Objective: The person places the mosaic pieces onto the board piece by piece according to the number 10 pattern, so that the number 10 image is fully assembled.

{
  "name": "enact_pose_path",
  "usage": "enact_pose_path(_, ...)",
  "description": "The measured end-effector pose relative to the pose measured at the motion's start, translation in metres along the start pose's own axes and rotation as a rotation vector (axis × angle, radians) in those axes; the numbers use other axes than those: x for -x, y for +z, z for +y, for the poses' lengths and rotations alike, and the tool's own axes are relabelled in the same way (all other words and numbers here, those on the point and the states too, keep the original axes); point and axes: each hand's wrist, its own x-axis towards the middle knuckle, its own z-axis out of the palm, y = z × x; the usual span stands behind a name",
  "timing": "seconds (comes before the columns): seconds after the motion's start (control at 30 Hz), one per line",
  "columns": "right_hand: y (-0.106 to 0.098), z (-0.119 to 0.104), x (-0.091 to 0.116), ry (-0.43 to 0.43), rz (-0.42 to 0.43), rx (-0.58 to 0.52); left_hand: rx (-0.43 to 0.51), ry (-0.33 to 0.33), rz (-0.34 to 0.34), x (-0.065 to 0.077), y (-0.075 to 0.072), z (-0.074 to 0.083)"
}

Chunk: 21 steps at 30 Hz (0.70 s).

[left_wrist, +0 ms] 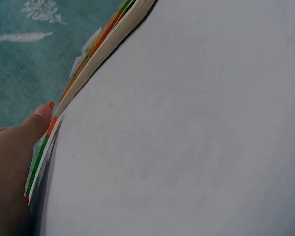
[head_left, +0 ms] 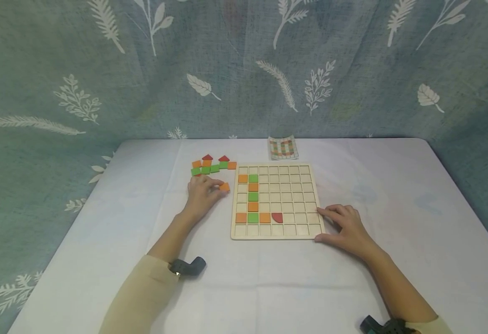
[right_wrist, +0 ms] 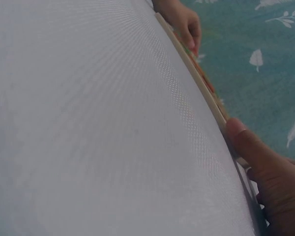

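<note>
Beside the left side of the wooden grid board (head_left: 276,197), my left hand (head_left: 202,194) pinches an orange square tile (head_left: 225,187) between thumb and fingers. In the left wrist view the tile's orange edge (left_wrist: 51,105) shows at the thumb tip. My right hand (head_left: 348,229) touches the board near its front right corner, thumb at the corner and forefinger on the right edge, with a wide gap between them. On the board, orange and green squares form a column, with more tiles beside it and a red quarter-round tile (head_left: 277,217) in a lower row.
Loose tiles lie behind my left hand: orange squares (head_left: 196,163), green squares (head_left: 215,168) and red triangles (head_left: 224,158). A printed pattern card (head_left: 283,148) lies behind the board. White cloth (head_left: 277,278) covers the table, and a leaf-print curtain (head_left: 235,83) hangs at the back.
</note>
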Motion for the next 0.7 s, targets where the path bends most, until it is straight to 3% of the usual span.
enact_pose_path(0.43, 0.000, 0.000, 0.000, -0.025, 0.013, -0.020, 0.106, 0.071, 0.002, 0.005, 0.018, 0.041)
enact_pose_path(0.7, 0.000, 0.001, 0.000, -0.017, 0.007, -0.009, 0.131, 0.167, -0.022, 0.008, 0.031, 0.065)
